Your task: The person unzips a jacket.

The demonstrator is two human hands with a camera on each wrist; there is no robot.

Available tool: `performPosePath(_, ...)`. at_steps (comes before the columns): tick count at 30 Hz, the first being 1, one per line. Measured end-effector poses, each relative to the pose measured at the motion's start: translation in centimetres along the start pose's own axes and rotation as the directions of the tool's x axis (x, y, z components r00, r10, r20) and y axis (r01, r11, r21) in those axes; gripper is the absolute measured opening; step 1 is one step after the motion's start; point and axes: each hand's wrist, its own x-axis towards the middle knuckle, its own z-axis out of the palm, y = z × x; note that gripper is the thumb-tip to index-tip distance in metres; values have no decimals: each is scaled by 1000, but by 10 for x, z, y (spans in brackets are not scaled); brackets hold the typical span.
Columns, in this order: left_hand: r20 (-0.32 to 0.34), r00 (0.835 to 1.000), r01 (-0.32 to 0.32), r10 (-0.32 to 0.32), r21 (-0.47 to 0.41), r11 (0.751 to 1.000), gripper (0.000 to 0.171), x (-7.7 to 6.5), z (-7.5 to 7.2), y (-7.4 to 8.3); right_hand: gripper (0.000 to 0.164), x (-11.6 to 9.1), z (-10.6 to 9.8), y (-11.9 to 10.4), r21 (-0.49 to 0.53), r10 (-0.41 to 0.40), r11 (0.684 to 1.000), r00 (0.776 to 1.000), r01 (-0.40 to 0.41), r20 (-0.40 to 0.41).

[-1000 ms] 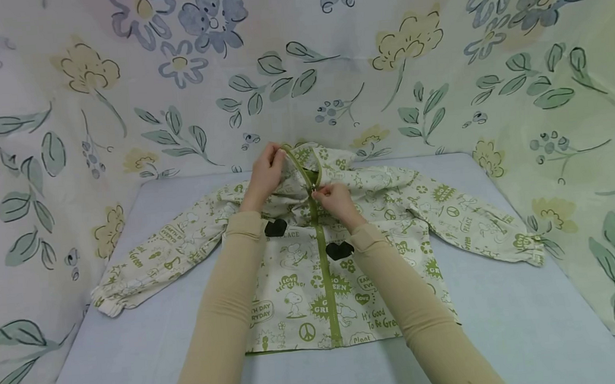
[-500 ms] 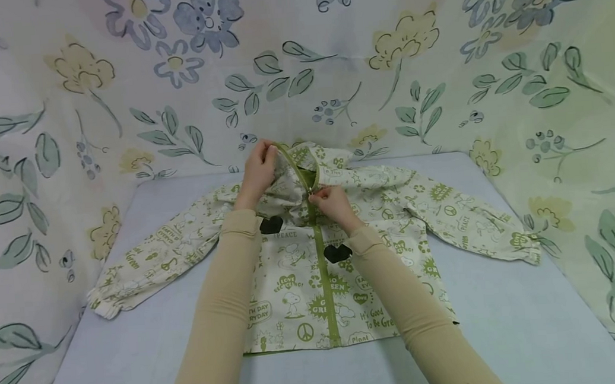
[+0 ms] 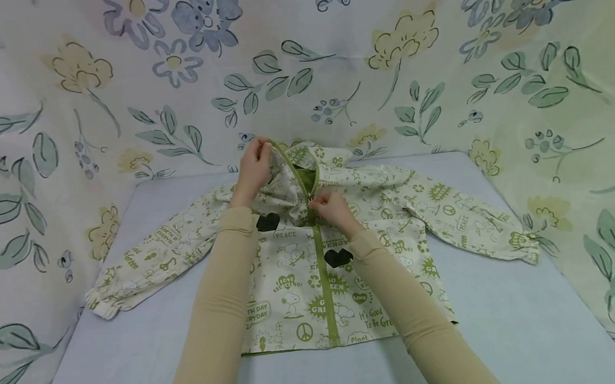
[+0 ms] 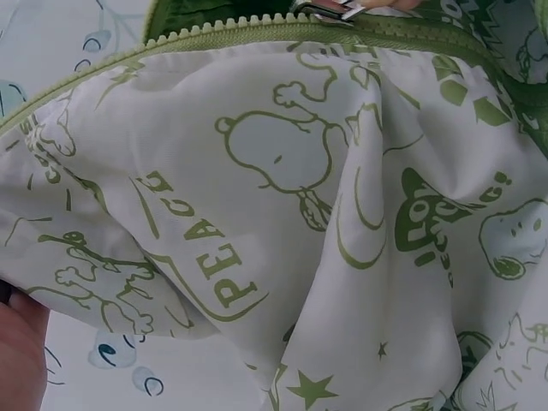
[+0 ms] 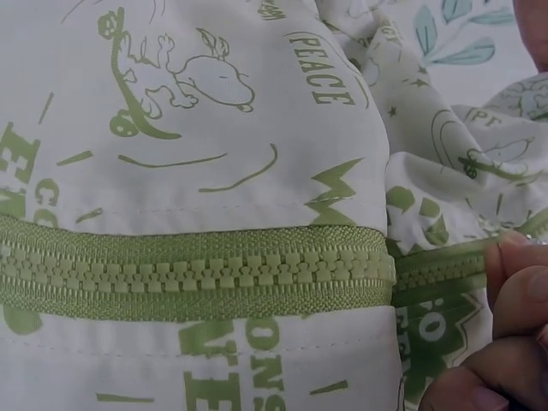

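Against a second ago, the left hand is farther out to the left and the right hand lower, as is the slider; the neck opening gapes wider. Two hands work one jacket with one zip: the left pinches the upper zip edge, the right pinches at the slider. The jacket lies front up on the surface, its two sleeves spread sideways.
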Motion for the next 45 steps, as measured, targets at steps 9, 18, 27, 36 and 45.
performPosePath(9, -6, 1000, 9, -9, -14, 1000, 28, 1, -2, 2, 35, -3, 0, 2, 86, 6, 996, 1000, -7, 20)
performPosePath(18, -6, 1000, -3, 3, -19, 1000, 27, 2, -3, 0, 32, -9, 0, 2, 79, -15, 997, 999, 12, 42)
performPosePath(27, -7, 1000, 11, -11, -13, 1000, 27, 2, -3, 0, 27, -13, 0, 3, 89, 46, 995, 998, -51, 52)
performPosePath(36, 0, 1000, 0, 0, -20, 1000, 27, 2, -4, -2, 29, -20, -1, 6, 104, 62, 992, 995, -70, 79)
performPosePath(45, -17, 1000, 11, -11, -18, 1000, 29, 3, -3, 2, 25, -23, 0, 9, 138, 75, 987, 994, -86, 82)
